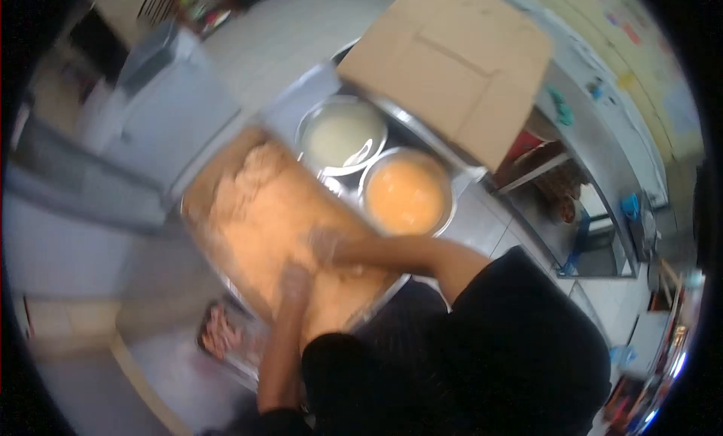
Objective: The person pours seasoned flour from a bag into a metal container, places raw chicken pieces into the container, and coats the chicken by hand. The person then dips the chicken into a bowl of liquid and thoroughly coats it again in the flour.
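A large rectangular tray (389,294) holds a bed of orange, crumbly powder (263,221), heaped higher at its far end. Both of my hands are down in this powder, close together near the tray's middle. My left hand (296,282) reaches in from the near side, its fingers sunk in the powder and blurred. Just to the right, my right hand (325,246) is coated with powder, and its fingers are also smeared and partly buried. Whether either hand grips anything is hidden.
Beyond the tray's right side stand a metal bowl of pale liquid (343,135) and one of orange liquid (407,193). A cardboard sheet (452,67) lies behind them. At the left, a small tray holds raw-looking meat pieces (220,332). A metal shelf unit (587,172) stands right.
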`<state>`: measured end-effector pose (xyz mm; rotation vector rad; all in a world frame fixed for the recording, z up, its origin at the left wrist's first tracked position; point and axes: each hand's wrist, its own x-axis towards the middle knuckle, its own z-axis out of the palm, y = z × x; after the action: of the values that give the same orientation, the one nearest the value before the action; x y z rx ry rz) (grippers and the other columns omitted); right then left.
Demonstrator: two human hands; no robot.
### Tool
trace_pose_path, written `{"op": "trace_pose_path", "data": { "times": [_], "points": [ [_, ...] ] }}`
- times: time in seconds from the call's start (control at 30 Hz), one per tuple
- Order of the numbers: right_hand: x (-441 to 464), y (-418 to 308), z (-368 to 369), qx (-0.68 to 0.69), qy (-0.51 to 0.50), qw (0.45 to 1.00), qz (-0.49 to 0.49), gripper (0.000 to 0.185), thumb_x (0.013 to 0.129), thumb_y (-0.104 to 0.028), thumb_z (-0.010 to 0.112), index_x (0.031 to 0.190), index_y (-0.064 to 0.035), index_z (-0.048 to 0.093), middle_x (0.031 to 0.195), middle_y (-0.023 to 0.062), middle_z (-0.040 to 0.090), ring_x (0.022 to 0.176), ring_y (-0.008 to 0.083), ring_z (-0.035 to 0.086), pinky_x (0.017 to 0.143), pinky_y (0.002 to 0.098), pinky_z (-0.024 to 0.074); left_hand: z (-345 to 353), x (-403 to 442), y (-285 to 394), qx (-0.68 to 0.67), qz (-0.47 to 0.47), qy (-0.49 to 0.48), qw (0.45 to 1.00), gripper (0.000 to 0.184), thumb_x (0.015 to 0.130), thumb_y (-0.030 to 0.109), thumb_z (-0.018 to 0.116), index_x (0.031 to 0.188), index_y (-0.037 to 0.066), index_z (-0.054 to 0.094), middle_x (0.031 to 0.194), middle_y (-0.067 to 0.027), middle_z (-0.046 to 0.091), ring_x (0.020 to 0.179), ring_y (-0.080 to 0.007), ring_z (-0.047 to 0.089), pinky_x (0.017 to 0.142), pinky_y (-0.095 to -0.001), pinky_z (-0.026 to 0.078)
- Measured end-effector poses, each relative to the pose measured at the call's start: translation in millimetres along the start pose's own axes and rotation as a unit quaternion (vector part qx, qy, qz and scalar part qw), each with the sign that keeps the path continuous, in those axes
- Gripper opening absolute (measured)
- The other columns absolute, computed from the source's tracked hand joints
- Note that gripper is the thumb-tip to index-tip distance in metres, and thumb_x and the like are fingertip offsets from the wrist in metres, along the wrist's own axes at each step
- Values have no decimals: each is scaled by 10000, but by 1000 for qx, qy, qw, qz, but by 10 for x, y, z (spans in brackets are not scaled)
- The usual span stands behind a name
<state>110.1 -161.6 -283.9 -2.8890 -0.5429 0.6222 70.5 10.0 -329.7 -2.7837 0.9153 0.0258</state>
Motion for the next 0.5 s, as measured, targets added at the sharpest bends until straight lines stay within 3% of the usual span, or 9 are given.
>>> {"op": "trace_pose_path", "data": {
  "times": [0.07,0.1,0.17,0.2,0.27,0.33,0.37,0.43,0.5],
  "points": [
    [-74,222,-40,52,-1,997,-54,381,823,-285,549,1117,-47,510,1038,196,588,900,290,600,772,404,474,-28,-28,-49,-184,-133,-29,973,345,790,374,584,763,33,629,745,-144,634,640,-272,609,582,-395,492],
    [-109,312,-68,82,-7,994,-78,342,829,-303,551,1052,-43,562,987,178,617,867,275,609,754,393,475,-1633,156,-237,-315,-152,-388,853,529,745,410,654,1051,-18,598,1036,-230,615,907,-325,620,755,-397,502],
    [-262,356,-330,140,15,976,-169,353,835,-352,555,995,-43,612,906,162,645,830,271,619,729,379,480,-1467,-31,-464,-401,-150,-328,842,702,702,499,672,1151,-24,539,1138,-243,572,995,-314,590,818,-401,479],
    [-390,306,-746,176,35,956,-234,381,835,-384,557,1004,-46,610,877,165,644,826,282,620,722,377,486,-1717,-61,-571,-375,-155,-325,854,600,720,483,621,1109,28,587,1101,-212,600,977,-304,600,817,-393,477],
    [-364,143,-1269,150,-10,988,-27,450,831,-459,540,1032,-62,608,880,158,636,849,287,621,728,395,490,-1851,41,-721,-388,-253,-267,845,481,760,448,548,1068,88,635,1045,-181,633,969,-306,605,843,-386,463],
    [23,145,-1353,8,116,991,-63,470,843,-493,502,1044,-79,598,863,147,624,832,287,617,735,385,490,-1635,281,-825,-387,-396,-124,823,394,800,384,505,1043,107,646,1025,-175,638,978,-317,599,877,-392,444],
    [111,5,-1517,128,92,987,33,446,859,-476,481,1042,-84,589,857,149,617,809,278,612,724,382,493,-1549,419,-904,-347,-440,-39,827,344,818,339,485,1016,117,656,1024,-170,637,976,-317,599,885,-397,436],
    [414,-203,-1552,243,59,960,128,422,876,-459,459,1040,-89,579,851,151,610,786,270,607,713,378,495,-594,575,-1207,-72,-165,15,984,268,809,257,474,936,120,666,1057,-158,626,950,-295,604,866,-396,437],
    [923,-147,-1018,39,193,980,1,420,865,-432,482,1049,-65,568,820,161,600,733,250,590,659,375,490,25,940,-1322,-48,-122,-36,991,250,805,244,472,900,119,665,1058,-148,629,917,-283,612,828,-396,451]
  ]
}}
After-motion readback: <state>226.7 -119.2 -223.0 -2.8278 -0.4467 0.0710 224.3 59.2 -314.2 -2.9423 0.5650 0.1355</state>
